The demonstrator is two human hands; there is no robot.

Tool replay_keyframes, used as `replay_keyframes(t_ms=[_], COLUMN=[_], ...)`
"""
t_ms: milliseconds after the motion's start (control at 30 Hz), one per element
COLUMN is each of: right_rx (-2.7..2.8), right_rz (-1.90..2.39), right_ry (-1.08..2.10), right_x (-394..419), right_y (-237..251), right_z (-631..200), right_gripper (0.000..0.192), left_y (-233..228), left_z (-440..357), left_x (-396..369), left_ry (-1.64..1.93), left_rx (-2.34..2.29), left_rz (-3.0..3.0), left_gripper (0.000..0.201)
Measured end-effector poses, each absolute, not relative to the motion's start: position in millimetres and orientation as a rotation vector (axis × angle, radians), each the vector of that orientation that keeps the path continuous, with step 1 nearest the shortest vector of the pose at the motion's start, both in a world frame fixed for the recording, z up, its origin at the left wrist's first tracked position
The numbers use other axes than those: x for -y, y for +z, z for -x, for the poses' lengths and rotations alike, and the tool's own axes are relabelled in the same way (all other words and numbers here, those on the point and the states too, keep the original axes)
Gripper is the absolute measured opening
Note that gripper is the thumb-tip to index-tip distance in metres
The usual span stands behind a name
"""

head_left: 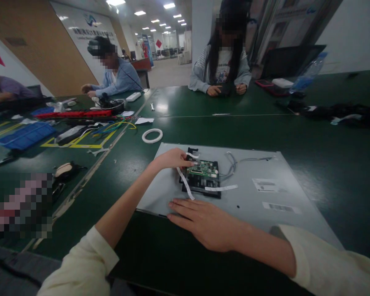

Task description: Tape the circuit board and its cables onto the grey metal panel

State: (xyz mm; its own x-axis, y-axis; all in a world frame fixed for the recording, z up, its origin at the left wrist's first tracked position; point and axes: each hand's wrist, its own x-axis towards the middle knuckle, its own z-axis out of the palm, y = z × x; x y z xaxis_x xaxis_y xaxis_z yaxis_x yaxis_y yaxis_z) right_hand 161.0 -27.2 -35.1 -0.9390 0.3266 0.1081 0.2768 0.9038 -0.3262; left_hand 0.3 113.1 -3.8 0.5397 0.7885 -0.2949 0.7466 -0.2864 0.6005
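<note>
A flat grey display panel (249, 164) lies back side up before me. On it sits a black plastic bracket (200, 185) with a green circuit board (205, 168). My left hand (174, 158) is closed at the board's left edge, thumb over the corner; what its fingers grip is hidden. One white tape strip (185, 184) hangs just below that hand, and another tape strip (222, 188) crosses the bracket's lower edge. Grey cables (232, 164) run rightward from the board. My right hand (203, 222) rests flat at the panel's near edge, fingers stretched out, holding nothing.
A white tape roll (152, 135) lies beyond the panel's far left corner. Leftward on the green table are a wrench (98, 151), a blue tray (26, 135), and tangled wires (115, 127). Several people sit around the table; one person (222, 70) is opposite me.
</note>
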Motion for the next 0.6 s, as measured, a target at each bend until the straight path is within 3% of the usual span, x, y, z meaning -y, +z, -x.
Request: replay_keyframes(t_ms=[600], right_rx=[2.970], right_rz=[0.398], right_ry=[0.231], right_x=[27.1], right_y=[-29.9], right_z=[-162.8], right_gripper=[0.043], left_y=[-7.7], left_z=[4.4], left_x=[-116.4], left_ry=[0.028], left_rx=[-1.177], left_rz=[-2.257], left_gripper=[0.043])
